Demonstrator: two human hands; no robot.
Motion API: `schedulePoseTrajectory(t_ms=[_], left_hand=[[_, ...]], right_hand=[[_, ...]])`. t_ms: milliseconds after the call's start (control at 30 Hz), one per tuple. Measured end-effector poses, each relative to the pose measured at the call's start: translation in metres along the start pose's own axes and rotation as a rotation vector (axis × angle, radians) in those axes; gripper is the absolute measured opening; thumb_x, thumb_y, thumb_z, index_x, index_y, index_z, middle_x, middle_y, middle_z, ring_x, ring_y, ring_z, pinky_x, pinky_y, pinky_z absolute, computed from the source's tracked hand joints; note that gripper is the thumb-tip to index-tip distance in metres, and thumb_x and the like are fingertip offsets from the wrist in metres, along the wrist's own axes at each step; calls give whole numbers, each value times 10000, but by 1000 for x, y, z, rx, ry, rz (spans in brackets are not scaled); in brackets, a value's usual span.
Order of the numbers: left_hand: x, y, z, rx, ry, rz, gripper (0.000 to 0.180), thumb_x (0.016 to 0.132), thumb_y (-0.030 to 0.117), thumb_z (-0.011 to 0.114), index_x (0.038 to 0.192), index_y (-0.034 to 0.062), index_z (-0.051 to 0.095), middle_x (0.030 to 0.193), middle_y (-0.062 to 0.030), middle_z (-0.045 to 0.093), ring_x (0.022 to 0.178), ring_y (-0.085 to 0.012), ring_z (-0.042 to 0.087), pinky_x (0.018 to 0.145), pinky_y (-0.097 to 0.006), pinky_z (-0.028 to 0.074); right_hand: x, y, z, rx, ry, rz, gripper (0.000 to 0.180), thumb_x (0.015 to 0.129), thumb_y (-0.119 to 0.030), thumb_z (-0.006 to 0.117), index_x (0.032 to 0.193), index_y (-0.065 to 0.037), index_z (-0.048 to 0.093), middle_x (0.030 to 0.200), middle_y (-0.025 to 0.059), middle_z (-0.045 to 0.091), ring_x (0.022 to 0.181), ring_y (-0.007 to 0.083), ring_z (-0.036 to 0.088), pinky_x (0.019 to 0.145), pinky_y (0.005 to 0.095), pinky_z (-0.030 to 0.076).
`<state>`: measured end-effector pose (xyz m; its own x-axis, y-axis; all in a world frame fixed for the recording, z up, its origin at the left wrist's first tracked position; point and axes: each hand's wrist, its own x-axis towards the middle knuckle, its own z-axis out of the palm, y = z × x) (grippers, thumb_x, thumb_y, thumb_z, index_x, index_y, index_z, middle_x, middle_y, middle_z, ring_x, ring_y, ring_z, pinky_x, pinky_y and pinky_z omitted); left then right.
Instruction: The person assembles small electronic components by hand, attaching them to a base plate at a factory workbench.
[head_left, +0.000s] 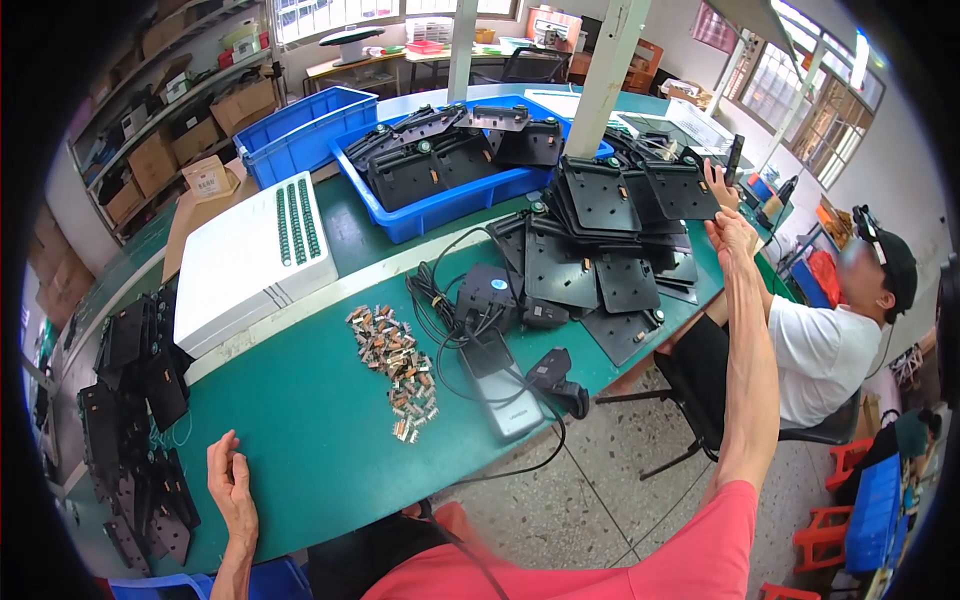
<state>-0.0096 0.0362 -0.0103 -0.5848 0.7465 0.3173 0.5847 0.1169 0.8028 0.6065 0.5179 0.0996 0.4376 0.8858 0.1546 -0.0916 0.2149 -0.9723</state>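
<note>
My right arm reaches far out to the right. My right hand (735, 238) has its fingers closed at the near corner of a black plate (682, 190) on top of a pile of similar black plates (600, 200). Just beyond it is another person's hand (718, 184), beside an upright black piece (735, 158). My left hand (232, 488) is over the near left part of the green table (300, 440), its fingers loosely extended and nothing in them. A heap of small metal-and-brown components (392, 365) lies mid-table.
A grey power bank (505, 400) and black cables (432, 300) lie near the pile. Behind are a blue crate of black plates (400, 215) and a white foam block (250, 270) with green strips. More black parts (130, 400) lie left. A person in white (825, 350) sits right.
</note>
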Motion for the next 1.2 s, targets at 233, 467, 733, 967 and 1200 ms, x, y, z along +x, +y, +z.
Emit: schedulePoseTrajectory(t_ms=[233, 467, 733, 967, 1200], left_hand=[[0, 8, 3, 87, -12, 33, 267, 970, 115, 523, 1186, -30, 583, 1061, -60, 542, 924, -160, 510, 808, -277, 423], [0, 12, 4, 120, -24, 38, 260, 940, 84, 534, 1166, -30, 592, 1028, -64, 542, 870, -160, 493, 776, -279, 420], [2, 14, 7, 130, -28, 30, 253, 921, 66, 540, 1146, -32, 598, 1017, -66, 543, 860, -159, 488, 770, -275, 416], [1, 19, 7, 147, -34, 19, 248, 917, 70, 542, 1135, -31, 601, 1025, -72, 554, 867, -162, 498, 776, -272, 418], [5, 17, 9, 151, -56, 52, 273, 864, 28, 593, 1131, -19, 625, 1030, -79, 589, 854, -168, 556, 769, -275, 449]], right_hand=[[40, 28, 25, -37, -42, -10, 216, 870, 41, 607, 1079, 2, 645, 880, 90, 658, 650, 163, 653, 590, 268, 610], [47, 47, 44, -50, -13, -2, 222, 842, 46, 624, 1056, 4, 661, 841, 62, 645, 618, 160, 633, 541, 279, 593], [28, 41, 60, -353, 56, -66, 232, 792, 6, 659, 1018, -5, 709, 809, 76, 669, 594, 139, 617, 514, 253, 552], [14, 40, 65, -541, 159, -112, 261, 750, -56, 676, 1003, -42, 739, 812, 81, 691, 625, 162, 632, 537, 286, 532], [30, 51, 40, -432, 189, -648, 251, 812, -86, 642, 1046, -36, 722, 881, 68, 704, 782, 149, 634, 726, 291, 510]])
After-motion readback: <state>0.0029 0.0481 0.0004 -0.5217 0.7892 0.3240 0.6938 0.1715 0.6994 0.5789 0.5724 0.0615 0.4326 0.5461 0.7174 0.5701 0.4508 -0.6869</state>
